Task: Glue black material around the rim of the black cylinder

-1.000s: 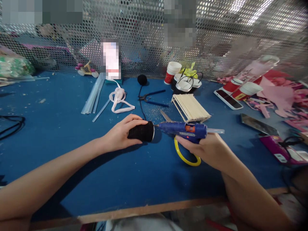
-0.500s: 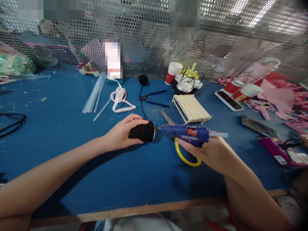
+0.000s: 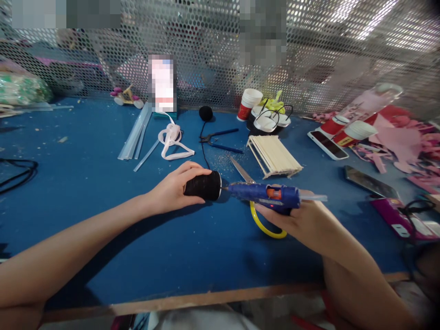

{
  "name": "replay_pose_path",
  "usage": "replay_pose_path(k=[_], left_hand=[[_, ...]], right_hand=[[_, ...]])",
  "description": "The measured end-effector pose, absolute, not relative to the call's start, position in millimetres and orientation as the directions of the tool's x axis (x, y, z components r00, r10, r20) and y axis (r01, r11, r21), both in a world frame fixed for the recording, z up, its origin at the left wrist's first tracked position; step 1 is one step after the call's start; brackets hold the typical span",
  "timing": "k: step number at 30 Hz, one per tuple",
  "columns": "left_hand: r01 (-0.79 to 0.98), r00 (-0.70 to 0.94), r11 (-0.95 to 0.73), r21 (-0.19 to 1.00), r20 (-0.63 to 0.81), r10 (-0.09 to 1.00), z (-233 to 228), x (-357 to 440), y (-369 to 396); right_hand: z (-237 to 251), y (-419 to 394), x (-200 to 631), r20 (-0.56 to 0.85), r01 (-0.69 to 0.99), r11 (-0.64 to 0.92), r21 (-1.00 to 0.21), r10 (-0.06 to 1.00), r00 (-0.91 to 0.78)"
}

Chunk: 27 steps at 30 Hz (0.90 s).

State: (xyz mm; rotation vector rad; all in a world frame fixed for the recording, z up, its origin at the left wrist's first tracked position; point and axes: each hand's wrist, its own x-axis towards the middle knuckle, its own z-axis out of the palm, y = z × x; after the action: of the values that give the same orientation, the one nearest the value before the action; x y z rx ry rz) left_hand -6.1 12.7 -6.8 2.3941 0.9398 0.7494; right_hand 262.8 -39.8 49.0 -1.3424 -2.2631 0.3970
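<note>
Black cylinder (image 3: 202,187) lies on its side on the table (image 3: 154,256), in front of the person. Its long axis runs roughly left to right; the white-edged end (image 3: 220,185) faces right. The left hand (image 3: 177,189) is nearer: it grips the cylinder from the left, fingers over the far side, thumb along the near side. The right hand (image 3: 302,220) stands well apart from the cylinder and grips a blue glue gun (image 3: 268,194). The gun's long axis also runs left to right, nearly in line with the cylinder, nozzle (image 3: 227,188) pointing left at the white-edged end. Nozzle tip and end are touching or just beside each other; which cannot be told. Scissors (image 3: 242,171) with a yellow handle lie beneath the gun, blade angled away from the person and to the left.
</note>
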Motion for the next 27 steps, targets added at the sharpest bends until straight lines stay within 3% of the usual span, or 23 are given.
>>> replay_pose_path(k=[14, 27], left_hand=[[0.485, 0.591, -0.636, 0.601, 0.311, 0.744, -8.7, -6.2, 13.4], [0.504, 0.584, -0.618, 0.604, 0.289, 0.759, -9.4, -6.2, 13.4]], right_hand=[[50.3, -44.8, 262.8, 0.205, 0.751, 0.362, -0.553, 0.932, -0.298], [55.1, -43.3, 259.0, 0.263, 0.736, 0.521, -0.433, 0.853, -0.450]])
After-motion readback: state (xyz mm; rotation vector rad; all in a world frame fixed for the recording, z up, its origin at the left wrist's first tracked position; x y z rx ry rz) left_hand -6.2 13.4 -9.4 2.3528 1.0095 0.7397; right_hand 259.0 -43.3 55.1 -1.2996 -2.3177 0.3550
